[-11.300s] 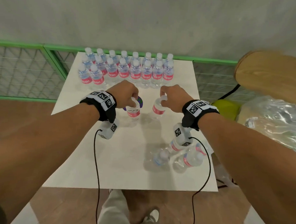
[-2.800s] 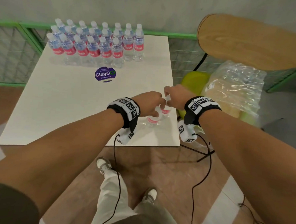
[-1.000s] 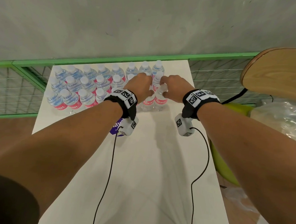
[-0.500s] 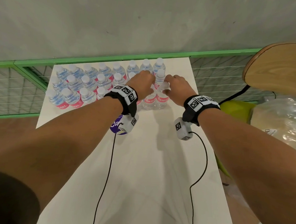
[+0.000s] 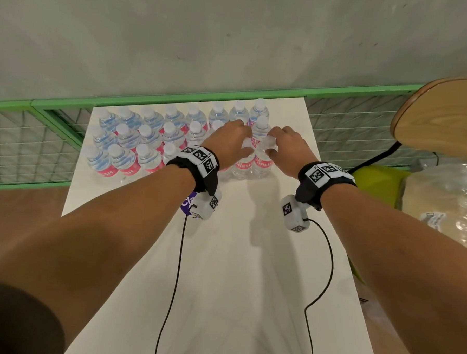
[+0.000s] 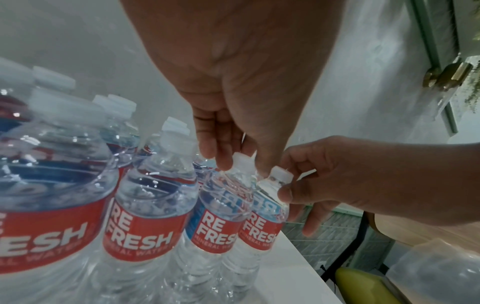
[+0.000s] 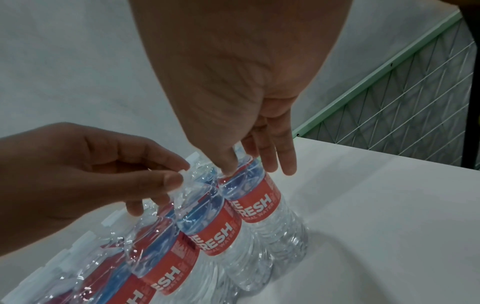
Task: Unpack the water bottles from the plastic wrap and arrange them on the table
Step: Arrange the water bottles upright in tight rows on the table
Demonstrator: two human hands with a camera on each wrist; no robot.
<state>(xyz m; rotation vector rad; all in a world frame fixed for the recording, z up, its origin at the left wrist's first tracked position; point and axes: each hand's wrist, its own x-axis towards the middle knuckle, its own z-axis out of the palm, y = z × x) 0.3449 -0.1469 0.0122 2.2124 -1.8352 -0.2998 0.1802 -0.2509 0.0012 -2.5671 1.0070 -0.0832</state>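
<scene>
Several clear water bottles with red labels stand in rows (image 5: 148, 137) at the far end of the white table (image 5: 248, 286). At the right end of the front row stand two bottles side by side. My left hand (image 5: 243, 147) pinches the cap of the left bottle (image 6: 221, 222) between thumb and fingers (image 6: 223, 162). My right hand (image 5: 269, 149) pinches the cap of the right bottle (image 6: 262, 228), the one nearest the table's right edge. In the right wrist view my right hand (image 7: 249, 168) hides that cap, and the bottle (image 7: 257, 207) stands upright on the table.
Crumpled clear plastic wrap (image 5: 447, 204) lies off the table at right, over a yellow-green seat (image 5: 375, 181). A wooden chair back (image 5: 446, 117) rises behind it. A green wire fence (image 5: 25, 144) runs behind the table. A purple sticker (image 5: 185, 204) shows under my left wrist.
Both hands carried two bottles from the near right corner to the far rows. In the last second the bottles came down at the front row's right end, with both hands staying on the caps.
</scene>
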